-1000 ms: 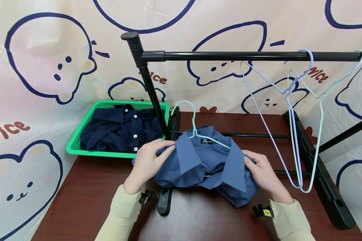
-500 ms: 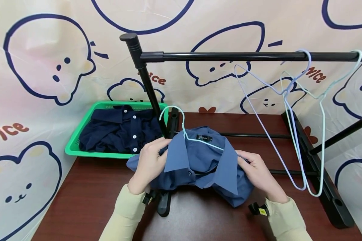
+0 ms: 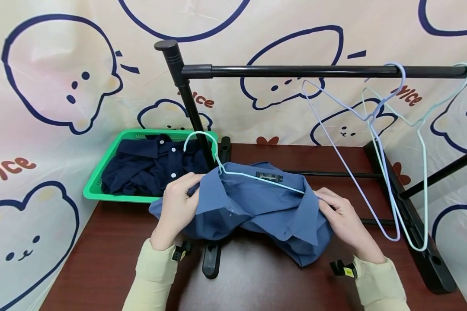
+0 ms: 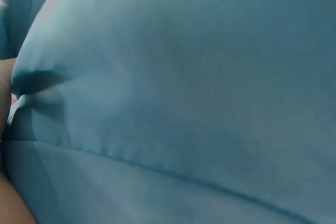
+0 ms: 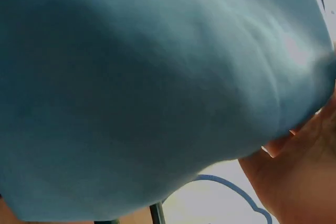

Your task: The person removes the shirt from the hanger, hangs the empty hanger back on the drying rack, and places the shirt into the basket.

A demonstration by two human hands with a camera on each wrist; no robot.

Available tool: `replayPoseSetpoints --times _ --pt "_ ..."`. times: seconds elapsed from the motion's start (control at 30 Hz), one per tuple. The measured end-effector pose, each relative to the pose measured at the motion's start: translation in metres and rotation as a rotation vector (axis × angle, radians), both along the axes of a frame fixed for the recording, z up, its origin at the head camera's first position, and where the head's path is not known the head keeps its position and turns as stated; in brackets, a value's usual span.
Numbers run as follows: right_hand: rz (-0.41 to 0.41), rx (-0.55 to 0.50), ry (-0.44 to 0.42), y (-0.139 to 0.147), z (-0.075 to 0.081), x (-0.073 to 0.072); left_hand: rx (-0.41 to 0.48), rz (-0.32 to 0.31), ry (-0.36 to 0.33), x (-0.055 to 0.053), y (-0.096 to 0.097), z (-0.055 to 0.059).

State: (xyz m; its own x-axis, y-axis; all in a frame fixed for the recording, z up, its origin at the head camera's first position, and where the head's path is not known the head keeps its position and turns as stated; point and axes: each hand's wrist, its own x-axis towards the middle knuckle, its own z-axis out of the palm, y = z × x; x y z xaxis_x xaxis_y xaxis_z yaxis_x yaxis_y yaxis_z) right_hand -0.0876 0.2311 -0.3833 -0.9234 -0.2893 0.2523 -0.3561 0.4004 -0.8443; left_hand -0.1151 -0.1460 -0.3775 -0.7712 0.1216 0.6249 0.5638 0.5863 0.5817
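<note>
A blue collared shirt (image 3: 249,211) is held up over the tabletop in the head view, a dark label inside its neck. Through the collar runs a pale mint hanger (image 3: 264,179); its hook rises at the left and leans left, while its lower parts are hidden in the cloth. My left hand (image 3: 179,207) pinches the shirt beside the left collar point. At the opposite shoulder my right hand (image 3: 340,218) pinches the cloth between thumb and fingers. Blue fabric (image 4: 173,87) fills most of the left wrist view, and also much of the right wrist view.
Navy clothing with white buttons (image 3: 151,168) lies in a green basket (image 3: 91,185) at the back left. A black rack bar (image 3: 295,72) crosses above, bearing a lavender hanger (image 3: 334,149) and a mint hanger (image 3: 425,185) at right. The rack's feet (image 3: 211,261) stand on the brown table (image 3: 264,285).
The hanger hook has swung left and tilted lower toward the basket. My left hand has moved left and my right hand slightly right of its half-second-ago place, spreading the collar wider.
</note>
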Motion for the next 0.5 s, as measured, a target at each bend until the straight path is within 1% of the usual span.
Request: replayPoseSetpoints --times 0.1,0.17,0.27,0.37,0.43,0.5 --pt "0.009 -0.026 -0.025 0.005 -0.006 -0.002 0.030 -0.012 -0.006 0.000 -0.002 0.002" --pt "0.039 -0.089 -0.058 0.008 -0.012 -0.004 0.057 -0.021 -0.007 -0.001 -0.002 0.002" --pt "0.102 -0.230 -0.137 0.010 -0.019 -0.005 0.111 -0.032 -0.013 -0.003 -0.002 0.001" --pt "0.157 -0.390 -0.244 0.007 -0.022 -0.004 0.143 -0.022 -0.023 -0.004 -0.002 -0.001" --pt "0.182 -0.491 -0.318 0.003 -0.024 -0.004 0.154 -0.013 -0.024 -0.004 -0.001 -0.001" --pt "0.193 -0.570 -0.369 -0.002 -0.027 -0.005 0.159 -0.012 -0.022 -0.004 -0.001 -0.001"
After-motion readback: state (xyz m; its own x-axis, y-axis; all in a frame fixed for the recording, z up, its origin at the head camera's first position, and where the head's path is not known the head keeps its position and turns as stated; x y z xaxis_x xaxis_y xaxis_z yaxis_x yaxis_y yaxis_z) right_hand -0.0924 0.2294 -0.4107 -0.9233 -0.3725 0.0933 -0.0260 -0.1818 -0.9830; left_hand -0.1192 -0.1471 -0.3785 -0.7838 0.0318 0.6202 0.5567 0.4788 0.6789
